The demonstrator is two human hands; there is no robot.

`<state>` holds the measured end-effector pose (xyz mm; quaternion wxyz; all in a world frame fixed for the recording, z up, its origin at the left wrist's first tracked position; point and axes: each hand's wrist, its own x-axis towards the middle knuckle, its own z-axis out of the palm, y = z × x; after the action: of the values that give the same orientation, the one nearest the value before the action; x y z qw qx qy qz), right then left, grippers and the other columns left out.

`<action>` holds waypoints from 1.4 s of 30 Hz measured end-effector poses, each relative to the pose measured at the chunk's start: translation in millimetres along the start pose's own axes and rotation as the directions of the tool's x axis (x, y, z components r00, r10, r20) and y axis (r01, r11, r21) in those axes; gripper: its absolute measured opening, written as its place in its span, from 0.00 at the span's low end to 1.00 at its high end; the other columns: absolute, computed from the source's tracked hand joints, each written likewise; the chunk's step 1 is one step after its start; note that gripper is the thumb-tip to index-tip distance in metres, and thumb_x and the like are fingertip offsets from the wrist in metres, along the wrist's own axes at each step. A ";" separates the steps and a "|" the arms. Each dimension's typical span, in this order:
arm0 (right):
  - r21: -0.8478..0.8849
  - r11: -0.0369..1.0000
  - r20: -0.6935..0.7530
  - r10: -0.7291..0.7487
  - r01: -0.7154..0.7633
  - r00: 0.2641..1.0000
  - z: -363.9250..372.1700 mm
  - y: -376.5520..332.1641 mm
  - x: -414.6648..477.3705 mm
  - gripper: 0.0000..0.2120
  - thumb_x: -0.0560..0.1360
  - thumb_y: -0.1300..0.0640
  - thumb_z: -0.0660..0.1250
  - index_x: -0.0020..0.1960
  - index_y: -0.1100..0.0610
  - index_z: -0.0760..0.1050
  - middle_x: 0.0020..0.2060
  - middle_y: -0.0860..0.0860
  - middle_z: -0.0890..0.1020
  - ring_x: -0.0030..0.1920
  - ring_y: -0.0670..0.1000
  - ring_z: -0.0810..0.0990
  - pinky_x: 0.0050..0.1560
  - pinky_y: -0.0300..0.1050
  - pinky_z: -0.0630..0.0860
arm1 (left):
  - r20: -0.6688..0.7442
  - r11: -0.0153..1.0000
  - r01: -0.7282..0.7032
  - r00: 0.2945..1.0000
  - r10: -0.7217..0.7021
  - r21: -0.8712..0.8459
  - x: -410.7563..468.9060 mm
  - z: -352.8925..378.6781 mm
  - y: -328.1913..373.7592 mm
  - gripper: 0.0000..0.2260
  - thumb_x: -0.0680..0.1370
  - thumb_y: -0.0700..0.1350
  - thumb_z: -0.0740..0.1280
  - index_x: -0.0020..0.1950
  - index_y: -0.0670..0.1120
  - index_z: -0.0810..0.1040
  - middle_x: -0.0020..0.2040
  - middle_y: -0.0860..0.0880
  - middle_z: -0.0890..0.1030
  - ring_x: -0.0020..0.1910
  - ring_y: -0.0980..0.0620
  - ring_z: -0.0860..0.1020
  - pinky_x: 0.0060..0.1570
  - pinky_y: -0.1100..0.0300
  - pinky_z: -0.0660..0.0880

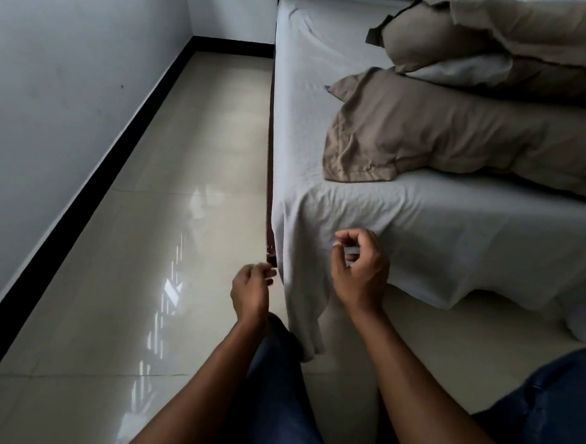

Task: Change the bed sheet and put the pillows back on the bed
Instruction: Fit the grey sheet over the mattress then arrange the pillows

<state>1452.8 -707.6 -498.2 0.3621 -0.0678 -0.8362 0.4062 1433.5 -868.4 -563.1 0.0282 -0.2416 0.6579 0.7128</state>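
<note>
- Wall (71,71) of pale paint runs down the left side, with black skirting (117,149) along its foot and glossy cream floor tiles (182,215) beside it.
- The left hand (251,289) hangs over the floor just beside the bed's near left corner. Its fingers are loosely curled, with a narrow gap to the thumb, and nothing shows in it. I cannot tell whether its fingertips touch the cloth or stop just short.
- A strip of dark wooden bed frame (270,186) shows along the bed's left edge.
- The bed sheet (328,69), light grey and wrinkled, covers the bed top and spills over the near edge. At the near left corner a loose flap (303,311) hangs toward the floor, beside a knee (275,375) in blue jeans.
- The right hand (359,263) is at the near edge, close to the left corner, with its fingers curled tight toward the thumb in front of the sheet. Creases run toward it, but I cannot tell whether it pinches the cloth.
- A taupe pillow (461,136) lies on the sheet toward the near edge, on the right half of the bed.
- A second taupe pillow (450,32) lies behind it toward the far right corner, over a pale grey piece of cloth (462,69).
</note>
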 end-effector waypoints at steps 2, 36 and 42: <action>0.017 1.000 -0.030 0.021 -0.020 0.999 1.5 -0.1 0.2 0.05 0.73 0.58 0.68 0.48 0.52 0.79 0.45 0.45 0.81 0.42 0.47 0.81 0.38 0.51 0.81 | 0.023 0.962 -0.268 0.964 0.267 0.060 -7.0 -1.7 5.9 0.10 0.80 0.56 0.66 0.49 0.51 0.82 0.46 0.54 0.86 0.48 0.55 0.83 0.50 0.55 0.79; 0.029 0.993 0.056 -0.113 0.112 0.992 10.3 -24.2 9.4 0.07 0.73 0.63 0.68 0.49 0.54 0.81 0.45 0.46 0.84 0.42 0.44 0.81 0.42 0.40 0.78 | 0.776 0.949 0.244 0.631 0.001 -0.200 11.7 -32.9 13.8 0.11 0.83 0.39 0.61 0.61 0.37 0.79 0.54 0.39 0.83 0.49 0.45 0.83 0.51 0.54 0.81; -0.170 0.948 0.440 -0.170 0.268 0.882 33.1 -19.8 -11.9 0.17 0.73 0.58 0.62 0.59 0.54 0.82 0.51 0.49 0.83 0.50 0.51 0.80 0.51 0.48 0.78 | 0.710 0.990 0.132 0.701 -0.063 -0.043 42.7 -40.4 10.4 0.14 0.84 0.46 0.62 0.48 0.41 0.84 0.48 0.40 0.84 0.45 0.47 0.82 0.48 0.55 0.78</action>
<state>1443.2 -746.4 -503.7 0.2078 0.0759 -0.9372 0.2696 1404.6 -920.1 -570.5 0.3048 0.0142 0.5501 0.7773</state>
